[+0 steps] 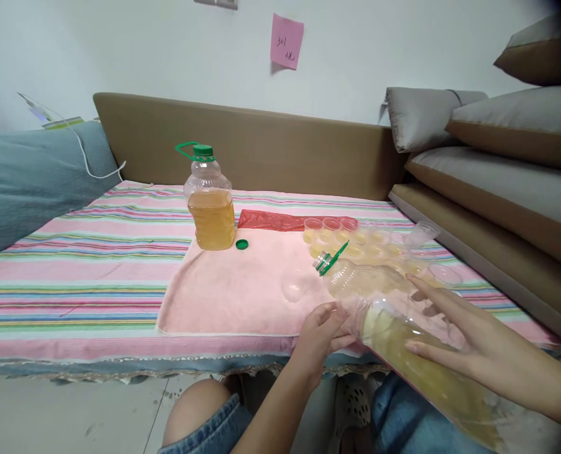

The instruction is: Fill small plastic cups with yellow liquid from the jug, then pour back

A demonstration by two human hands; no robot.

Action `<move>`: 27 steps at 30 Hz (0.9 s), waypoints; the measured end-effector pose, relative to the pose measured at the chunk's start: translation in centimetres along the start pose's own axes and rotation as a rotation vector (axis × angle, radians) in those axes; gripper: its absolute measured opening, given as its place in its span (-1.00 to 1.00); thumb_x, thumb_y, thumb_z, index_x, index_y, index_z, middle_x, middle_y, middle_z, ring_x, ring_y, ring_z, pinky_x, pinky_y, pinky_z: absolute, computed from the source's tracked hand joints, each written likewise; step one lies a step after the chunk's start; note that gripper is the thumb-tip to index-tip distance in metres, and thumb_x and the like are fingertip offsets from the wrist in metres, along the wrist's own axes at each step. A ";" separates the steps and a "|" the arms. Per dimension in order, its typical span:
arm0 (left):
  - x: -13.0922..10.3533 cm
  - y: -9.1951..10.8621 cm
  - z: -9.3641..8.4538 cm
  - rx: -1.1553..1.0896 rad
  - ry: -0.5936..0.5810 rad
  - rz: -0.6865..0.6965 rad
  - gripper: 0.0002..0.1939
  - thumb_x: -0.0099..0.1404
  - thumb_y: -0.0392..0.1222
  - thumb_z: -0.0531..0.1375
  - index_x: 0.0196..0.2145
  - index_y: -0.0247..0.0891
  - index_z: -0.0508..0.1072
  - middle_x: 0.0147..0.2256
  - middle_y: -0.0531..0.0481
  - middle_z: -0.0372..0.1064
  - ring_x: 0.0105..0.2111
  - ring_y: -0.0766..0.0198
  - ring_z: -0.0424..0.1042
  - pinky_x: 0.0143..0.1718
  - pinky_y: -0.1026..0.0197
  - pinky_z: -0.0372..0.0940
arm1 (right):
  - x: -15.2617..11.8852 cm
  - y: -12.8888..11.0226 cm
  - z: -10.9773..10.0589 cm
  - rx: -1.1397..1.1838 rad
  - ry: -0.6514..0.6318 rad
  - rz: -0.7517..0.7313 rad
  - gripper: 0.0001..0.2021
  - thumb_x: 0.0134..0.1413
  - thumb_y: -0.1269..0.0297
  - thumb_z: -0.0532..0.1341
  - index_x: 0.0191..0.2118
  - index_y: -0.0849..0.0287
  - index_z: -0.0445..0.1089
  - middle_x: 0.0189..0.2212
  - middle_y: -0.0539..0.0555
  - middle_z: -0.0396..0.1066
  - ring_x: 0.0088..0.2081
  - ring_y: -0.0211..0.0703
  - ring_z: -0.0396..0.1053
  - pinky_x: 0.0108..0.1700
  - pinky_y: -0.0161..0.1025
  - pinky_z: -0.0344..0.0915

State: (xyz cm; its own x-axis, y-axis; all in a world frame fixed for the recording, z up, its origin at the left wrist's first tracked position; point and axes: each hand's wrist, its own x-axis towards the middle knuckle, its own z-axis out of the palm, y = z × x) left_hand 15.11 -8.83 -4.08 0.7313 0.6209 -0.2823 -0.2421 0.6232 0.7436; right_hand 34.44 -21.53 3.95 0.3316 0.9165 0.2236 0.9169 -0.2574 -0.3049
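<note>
A large clear plastic bottle (422, 353) of yellowish liquid lies tilted over the bed's front edge. Its uncapped mouth, with a green neck ring and strap (332, 260), points up and to the left. My right hand (455, 334) grips the body from the right, thumb and fingers apart around it. At the waist, the fingers of my left hand (325, 331) are curled against the lower side. One clear plastic cup (294, 287) sits just left of the bottle. Behind the neck stand rows of clear cups (356, 249), several with pale yellow liquid; the bottle partly covers them.
A second bottle (213, 217), capped green and partly filled, stands upright on the pink towel (224, 290). Beside it lies a green cap (241, 244). A red plastic bag (271, 220) stretches behind. Stacked cushions (512, 164) border the right side. A headboard (242, 139) closes the back.
</note>
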 end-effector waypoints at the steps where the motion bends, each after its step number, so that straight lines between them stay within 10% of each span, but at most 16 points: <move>1: 0.1 0.0 0.0 -0.001 0.002 -0.005 -0.30 0.00 0.21 0.39 -0.06 -0.34 0.38 -0.01 -0.27 0.41 -0.15 0.15 0.52 -0.10 0.17 0.40 | 0.1 -0.1 -0.1 -0.017 -0.053 0.003 -0.13 -0.09 -0.31 0.23 0.28 0.08 0.19 0.10 0.27 0.42 0.11 0.25 0.39 0.10 0.06 0.39; 7: 0.3 -0.4 0.0 0.018 -0.006 -0.003 -0.22 0.02 0.28 0.36 0.03 -0.33 0.37 0.01 -0.28 0.42 -0.15 0.12 0.54 -0.14 0.17 0.42 | 0.5 -0.3 -0.6 -0.135 -0.171 -0.024 -0.07 -0.01 -0.32 0.17 0.36 0.18 0.05 0.30 0.32 0.17 0.26 0.27 0.20 0.26 0.16 0.18; 27: 0.1 -0.5 0.3 -0.077 -0.030 -0.026 -0.18 -0.04 0.30 0.37 0.01 -0.35 0.41 0.06 -0.32 0.42 -0.20 0.10 0.57 -0.13 0.17 0.42 | 1.7 -0.8 -1.4 -0.239 -0.183 -0.112 -0.01 -0.03 -0.37 0.14 0.39 0.16 -0.02 0.24 0.30 0.25 0.19 0.26 0.30 0.20 0.19 0.27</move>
State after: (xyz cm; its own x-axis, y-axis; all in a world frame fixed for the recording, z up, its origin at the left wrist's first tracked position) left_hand 15.47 -9.25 -4.29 0.7566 0.5903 -0.2812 -0.2703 0.6740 0.6875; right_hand 34.62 -20.22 5.89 0.2000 0.9775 0.0667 0.9789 -0.1964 -0.0570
